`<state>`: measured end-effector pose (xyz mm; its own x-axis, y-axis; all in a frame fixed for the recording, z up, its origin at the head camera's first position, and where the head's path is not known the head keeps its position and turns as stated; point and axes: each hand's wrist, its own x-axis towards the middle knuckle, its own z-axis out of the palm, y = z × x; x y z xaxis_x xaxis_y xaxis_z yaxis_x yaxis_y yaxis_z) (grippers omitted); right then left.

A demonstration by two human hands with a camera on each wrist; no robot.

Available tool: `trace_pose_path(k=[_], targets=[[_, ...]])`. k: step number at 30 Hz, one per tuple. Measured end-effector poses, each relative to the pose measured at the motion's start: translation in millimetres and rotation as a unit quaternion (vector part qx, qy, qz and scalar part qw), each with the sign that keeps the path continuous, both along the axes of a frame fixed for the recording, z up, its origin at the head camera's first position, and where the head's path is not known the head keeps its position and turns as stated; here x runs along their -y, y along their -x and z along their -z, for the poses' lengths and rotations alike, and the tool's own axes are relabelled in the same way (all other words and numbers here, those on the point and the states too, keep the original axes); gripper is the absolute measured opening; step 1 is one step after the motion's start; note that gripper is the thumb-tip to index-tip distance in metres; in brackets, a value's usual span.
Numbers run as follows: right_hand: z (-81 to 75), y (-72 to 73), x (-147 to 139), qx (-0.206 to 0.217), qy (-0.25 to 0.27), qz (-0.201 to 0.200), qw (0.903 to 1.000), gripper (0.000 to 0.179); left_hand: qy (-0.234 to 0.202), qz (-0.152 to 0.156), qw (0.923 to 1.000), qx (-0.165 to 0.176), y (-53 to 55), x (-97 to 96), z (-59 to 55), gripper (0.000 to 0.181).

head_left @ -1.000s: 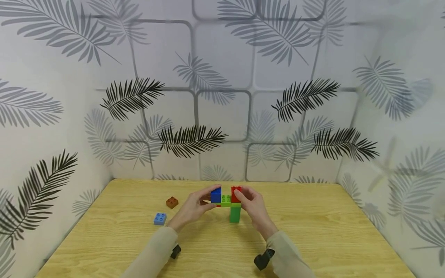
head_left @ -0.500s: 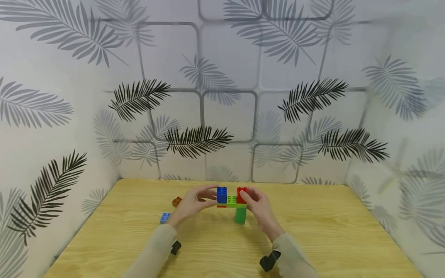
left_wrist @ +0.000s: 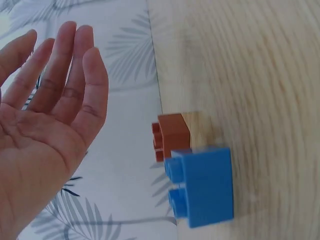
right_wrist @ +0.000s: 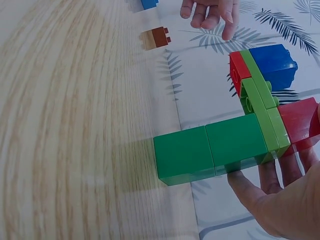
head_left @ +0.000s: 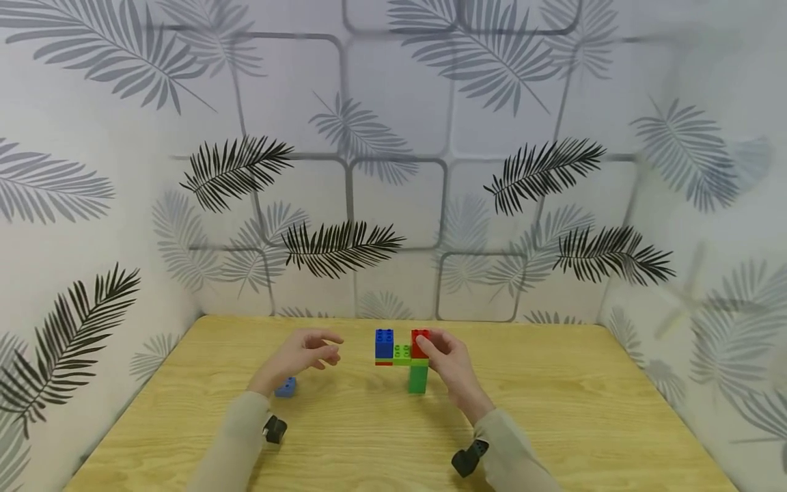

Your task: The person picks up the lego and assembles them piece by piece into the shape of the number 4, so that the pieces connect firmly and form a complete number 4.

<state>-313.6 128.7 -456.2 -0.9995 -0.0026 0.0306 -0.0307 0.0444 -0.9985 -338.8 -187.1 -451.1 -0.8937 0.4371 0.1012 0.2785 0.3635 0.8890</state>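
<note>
My right hand [head_left: 451, 362] holds a small build of toy building bricks by its red brick [head_left: 420, 344]. Beneath that brick runs a light green plate [head_left: 402, 352], carried on two stacked green bricks [right_wrist: 210, 150]. At the plate's left end a dark blue brick [head_left: 384, 343] sits on top, with a thin red piece [right_wrist: 239, 70] underneath. Whether the green column touches the table cannot be told. Left of the build, my left hand [head_left: 302, 355] is in the air, fingers loosely bent around nothing. Below it lie a light blue brick [left_wrist: 207, 187] and a brown brick [left_wrist: 173, 135].
The wooden table [head_left: 369, 444] reaches back to a leaf-patterned wall covering [head_left: 393, 205]. In the head view my left hand and wrist hide the brown brick and partly cover the light blue one.
My left hand has left the dark blue brick and moved left, over the loose bricks. The right hand keeps its hold on the build, which stays in about the same place.
</note>
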Motion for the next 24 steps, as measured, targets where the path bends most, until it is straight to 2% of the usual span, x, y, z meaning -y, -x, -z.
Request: trace_pose_path(k=[3,8,12,17,24], targets=[[1.4,0.3,-1,0.0,-0.003,0.0,1.0,0.049,-0.01,-0.013,0.9996,0.021,0.0,9.4,-0.8,0.04],[1.9,0.9,-2,-0.005,-0.001,0.004,1.0,0.05,-0.029,-0.057,0.9971,0.042,3.0,20.6,0.6,0.039],[-0.3,0.6,-1,-0.005,0.002,0.003,1.0,0.048,-0.002,-0.105,0.9935,0.045,5.4,25.7,4.0,0.03],[-2.8,-1.5,0,0.002,0.002,-0.003,1.0,0.043,0.039,-0.164,0.984,0.059,6.2,27.9,11.3,0.026],[-2.2,-2.9,-1,-0.002,0.005,-0.003,1.0,0.048,0.039,-0.186,0.9785,0.081,11.4,31.0,18.4,0.033]])
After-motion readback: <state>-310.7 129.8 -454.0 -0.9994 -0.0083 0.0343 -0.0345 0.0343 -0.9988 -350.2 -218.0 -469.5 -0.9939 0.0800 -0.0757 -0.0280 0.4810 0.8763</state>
